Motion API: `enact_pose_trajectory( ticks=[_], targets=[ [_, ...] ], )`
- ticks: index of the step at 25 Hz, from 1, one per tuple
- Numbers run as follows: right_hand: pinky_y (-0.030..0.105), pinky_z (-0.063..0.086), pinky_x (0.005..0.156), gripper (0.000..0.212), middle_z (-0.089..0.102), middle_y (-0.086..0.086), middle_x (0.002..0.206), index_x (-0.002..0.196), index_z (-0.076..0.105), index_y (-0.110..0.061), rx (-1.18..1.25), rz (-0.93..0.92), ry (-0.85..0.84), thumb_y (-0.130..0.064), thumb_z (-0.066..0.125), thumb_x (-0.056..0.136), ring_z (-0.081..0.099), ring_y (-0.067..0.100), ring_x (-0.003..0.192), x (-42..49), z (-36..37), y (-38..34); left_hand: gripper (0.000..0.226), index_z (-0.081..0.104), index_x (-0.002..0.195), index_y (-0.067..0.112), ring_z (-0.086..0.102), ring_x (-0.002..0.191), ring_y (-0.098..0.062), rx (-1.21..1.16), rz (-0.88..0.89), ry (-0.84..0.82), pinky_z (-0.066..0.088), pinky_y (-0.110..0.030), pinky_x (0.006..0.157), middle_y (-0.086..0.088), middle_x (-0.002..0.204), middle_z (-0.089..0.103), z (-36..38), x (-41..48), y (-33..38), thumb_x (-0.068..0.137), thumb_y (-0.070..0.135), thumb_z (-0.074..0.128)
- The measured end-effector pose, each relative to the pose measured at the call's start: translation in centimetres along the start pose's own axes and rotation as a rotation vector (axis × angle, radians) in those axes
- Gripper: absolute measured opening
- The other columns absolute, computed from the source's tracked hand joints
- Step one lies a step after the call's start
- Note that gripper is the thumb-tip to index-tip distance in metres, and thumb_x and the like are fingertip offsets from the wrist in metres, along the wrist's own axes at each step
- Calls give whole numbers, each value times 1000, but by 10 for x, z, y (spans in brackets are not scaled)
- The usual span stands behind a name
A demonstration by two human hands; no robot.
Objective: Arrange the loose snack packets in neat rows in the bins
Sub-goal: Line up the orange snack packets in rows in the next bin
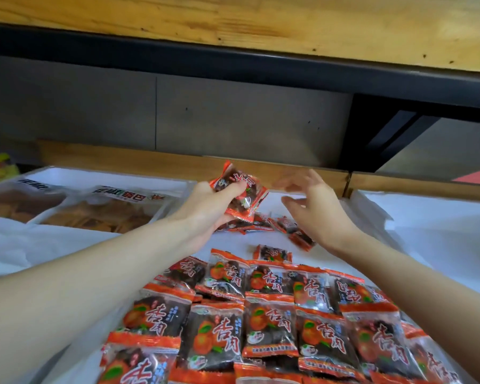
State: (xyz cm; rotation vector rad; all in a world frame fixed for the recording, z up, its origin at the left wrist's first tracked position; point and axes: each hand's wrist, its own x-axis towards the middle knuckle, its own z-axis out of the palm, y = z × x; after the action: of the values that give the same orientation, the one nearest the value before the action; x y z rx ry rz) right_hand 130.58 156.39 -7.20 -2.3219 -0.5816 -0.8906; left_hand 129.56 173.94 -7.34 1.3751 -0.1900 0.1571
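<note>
While the left hand [205,209] is gripping a small bunch of held packets [240,189] above the far end of the white-lined middle bin [241,242], its fingers curling round their lower edge, the right hand [313,209] is hovering just beside them, fingers spreading loosely and grasping nothing; its fingertips are showing blurred.

Item: arranged packets [263,314], orange-trimmed with dark fruit showing through clear film, are lying in overlapping rows across the near half of the middle bin, print facing up.

Item: a single packet [272,253] is lying flat just beyond the farthest row.

Item: loose packets [263,224] are lying jumbled at the far end, below and between the two hands.

Item: the left-hand bin [67,173] is holding large clear bags [100,209] of brown snacks.

Item: the right-hand bin [427,217] is showing white liner paper, creased.

Item: a wooden rail [164,162] is running behind the bins.
</note>
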Motion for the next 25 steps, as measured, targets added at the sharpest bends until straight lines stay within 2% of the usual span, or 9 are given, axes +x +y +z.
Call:
enact_pose_trajectory(
  ticks=[5,8,12,14,16,18,20,21,25],
  targets=[
    [26,35,99,48,43,1,143,135,46,-21,-395,215,-802,-35,58,91,44,20,127,7,32,49,28,64,116,3,69,97,-22,73,2,96,51,-42,99,-12,109,72,-28,7,-4,92,18,64],
    [29,36,101,51,45,6,141,138,43,-12,-530,175,-975,-35,54,94,45,22,126,15,49,42,21,67,110,10,67,103,-24,123,12,103,49,-44,101,-9,107,72,-40,9,-8,92,21,65],
    [26,52,66,35,66,4,92,103,61,-5,-583,180,-872,-34,68,84,64,16,79,24,55,37,26,66,114,11,66,106,-24,120,22,98,48,-44,102,-8,109,72,-46,8,-8,92,23,66],
    [27,57,65,26,70,3,83,96,64,-6,-525,217,-775,-27,70,82,69,15,72,24,49,30,30,64,119,10,66,106,-23,115,8,96,49,-43,101,-8,112,71,-46,5,-6,92,24,65],
    [22,57,61,8,69,2,80,84,65,-17,-269,256,-583,-23,70,83,68,12,65,24,39,15,32,61,122,9,67,103,-22,111,-3,117,53,-37,93,-9,115,69,-45,-2,-3,94,23,63],
    [11,49,53,15,69,2,76,73,64,-28,63,282,-319,-21,70,84,62,6,59,26,31,-9,32,60,123,8,68,96,-22,108,-21,147,56,-35,85,-11,114,69,-48,-11,2,94,21,62],
    [19,52,67,6,72,11,90,88,72,-16,341,320,-126,-19,70,84,61,12,71,28,23,-33,29,61,120,7,68,91,-25,74,-48,182,58,-39,81,-15,111,69,-52,-21,6,94,20,62],
    [21,54,71,18,71,12,95,98,72,-7,494,343,-121,-17,68,85,62,14,74,27,21,-46,28,62,118,6,68,89,-27,46,-57,195,58,-40,78,-17,110,70,-55,-28,9,94,19,62],
    [26,57,78,30,70,18,99,103,66,7,622,350,-291,-18,66,86,61,15,75,12,20,-88,21,64,96,6,69,83,-25,11,-60,152,59,-41,76,-13,94,72,-53,-58,18,98,25,55]
  ],
)
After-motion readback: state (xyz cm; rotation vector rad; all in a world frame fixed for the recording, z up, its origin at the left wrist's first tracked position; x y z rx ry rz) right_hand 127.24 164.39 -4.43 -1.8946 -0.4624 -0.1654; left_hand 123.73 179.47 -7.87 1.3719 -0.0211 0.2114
